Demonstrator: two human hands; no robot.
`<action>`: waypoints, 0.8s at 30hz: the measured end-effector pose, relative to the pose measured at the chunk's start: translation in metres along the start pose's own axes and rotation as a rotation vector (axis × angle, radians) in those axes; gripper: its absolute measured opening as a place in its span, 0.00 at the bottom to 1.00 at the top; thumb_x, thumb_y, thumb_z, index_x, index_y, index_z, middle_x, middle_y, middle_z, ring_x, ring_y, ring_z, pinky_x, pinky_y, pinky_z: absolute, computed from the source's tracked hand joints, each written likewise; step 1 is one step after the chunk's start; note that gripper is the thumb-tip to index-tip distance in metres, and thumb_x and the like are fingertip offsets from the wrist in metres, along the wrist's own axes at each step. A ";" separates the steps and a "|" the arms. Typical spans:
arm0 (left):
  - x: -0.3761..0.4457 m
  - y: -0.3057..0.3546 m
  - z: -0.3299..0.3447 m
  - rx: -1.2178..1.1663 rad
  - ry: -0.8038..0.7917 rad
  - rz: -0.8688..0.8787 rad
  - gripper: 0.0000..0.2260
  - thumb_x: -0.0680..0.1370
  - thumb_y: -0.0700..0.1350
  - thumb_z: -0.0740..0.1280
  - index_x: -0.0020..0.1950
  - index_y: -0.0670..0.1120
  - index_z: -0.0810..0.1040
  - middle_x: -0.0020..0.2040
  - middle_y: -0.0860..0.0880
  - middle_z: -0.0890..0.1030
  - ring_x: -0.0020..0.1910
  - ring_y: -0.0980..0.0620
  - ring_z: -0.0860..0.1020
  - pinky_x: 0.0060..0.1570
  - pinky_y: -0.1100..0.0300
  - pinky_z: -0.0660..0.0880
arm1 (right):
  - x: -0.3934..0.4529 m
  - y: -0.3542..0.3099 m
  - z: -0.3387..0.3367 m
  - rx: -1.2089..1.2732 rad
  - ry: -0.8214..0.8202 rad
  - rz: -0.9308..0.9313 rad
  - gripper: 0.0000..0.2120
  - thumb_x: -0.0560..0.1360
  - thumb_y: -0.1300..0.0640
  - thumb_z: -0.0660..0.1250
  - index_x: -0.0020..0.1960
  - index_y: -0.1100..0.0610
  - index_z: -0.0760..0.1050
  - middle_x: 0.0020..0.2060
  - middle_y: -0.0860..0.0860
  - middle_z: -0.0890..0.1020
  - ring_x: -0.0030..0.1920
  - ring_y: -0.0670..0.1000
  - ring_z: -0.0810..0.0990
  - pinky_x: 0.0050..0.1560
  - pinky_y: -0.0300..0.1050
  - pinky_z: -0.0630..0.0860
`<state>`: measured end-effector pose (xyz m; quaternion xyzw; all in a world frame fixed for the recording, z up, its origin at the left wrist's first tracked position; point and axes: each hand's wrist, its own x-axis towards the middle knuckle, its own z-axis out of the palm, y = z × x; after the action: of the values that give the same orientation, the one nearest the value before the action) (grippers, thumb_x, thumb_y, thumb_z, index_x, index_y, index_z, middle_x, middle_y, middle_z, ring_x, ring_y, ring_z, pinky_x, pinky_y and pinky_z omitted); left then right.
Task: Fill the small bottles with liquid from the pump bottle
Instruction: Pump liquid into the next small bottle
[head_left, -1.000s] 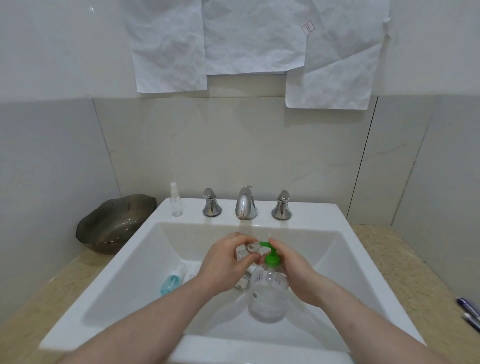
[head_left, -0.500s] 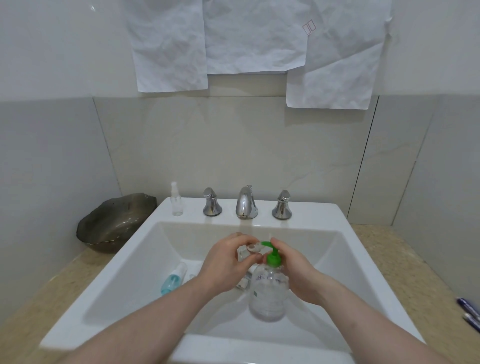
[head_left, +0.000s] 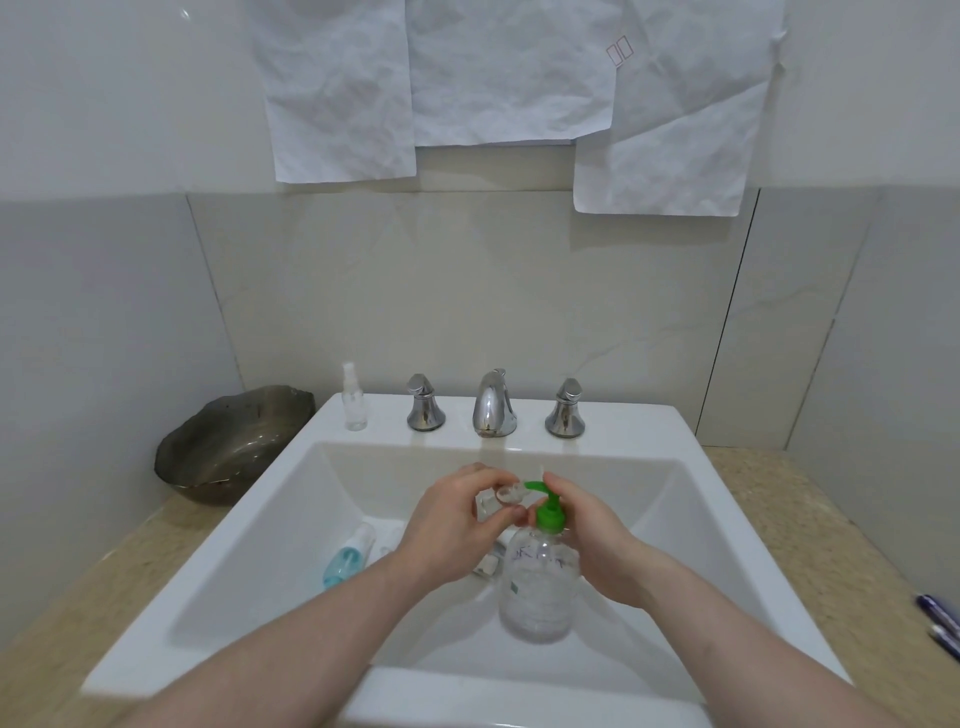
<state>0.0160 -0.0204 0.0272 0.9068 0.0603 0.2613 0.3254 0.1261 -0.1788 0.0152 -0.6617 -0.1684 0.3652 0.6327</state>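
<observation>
A clear pump bottle (head_left: 537, 587) with a green pump head stands in the white sink (head_left: 249, 545). My right hand (head_left: 587, 525) rests on the pump head from the right. My left hand (head_left: 452, 519) holds a small clear bottle (head_left: 506, 496) with its mouth right at the green spout. A small blue bottle (head_left: 347, 556) lies on the sink floor to the left. Another small clear piece (head_left: 488, 564) lies under my left hand, mostly hidden. A clear spray bottle (head_left: 354, 399) stands upright on the sink's back ledge.
Chrome tap (head_left: 493, 402) with two handles (head_left: 425, 402) (head_left: 565, 408) stands behind the basin. A dark bowl (head_left: 228, 441) sits on the beige counter at left. Pens (head_left: 940, 621) lie at the right edge. Paper sheets (head_left: 493, 78) hang on the wall.
Both hands stay at the pump head and the small bottle stays at the spout. The pump head sits very slightly higher than a second ago.
</observation>
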 end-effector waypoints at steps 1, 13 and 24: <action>0.000 0.000 0.000 0.005 0.002 -0.001 0.10 0.76 0.54 0.74 0.57 0.57 0.83 0.49 0.62 0.80 0.38 0.70 0.73 0.41 0.72 0.64 | -0.001 0.000 0.001 -0.006 0.003 -0.007 0.22 0.83 0.39 0.59 0.44 0.54 0.82 0.42 0.51 0.84 0.50 0.51 0.80 0.72 0.54 0.67; 0.000 -0.002 0.000 0.000 0.009 0.014 0.12 0.76 0.52 0.75 0.59 0.55 0.83 0.49 0.62 0.80 0.38 0.70 0.73 0.41 0.72 0.65 | -0.007 -0.003 0.007 -0.053 0.076 0.013 0.27 0.80 0.33 0.58 0.56 0.52 0.86 0.49 0.53 0.88 0.64 0.56 0.82 0.75 0.53 0.66; 0.001 -0.002 0.000 0.021 0.011 0.015 0.12 0.77 0.52 0.74 0.60 0.54 0.83 0.50 0.60 0.80 0.40 0.72 0.73 0.42 0.75 0.64 | -0.007 -0.003 0.007 -0.074 0.064 0.010 0.31 0.79 0.29 0.57 0.57 0.52 0.87 0.54 0.54 0.88 0.64 0.54 0.82 0.76 0.55 0.65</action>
<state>0.0169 -0.0185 0.0259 0.9091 0.0579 0.2683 0.3134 0.1176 -0.1781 0.0199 -0.6968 -0.1582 0.3407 0.6110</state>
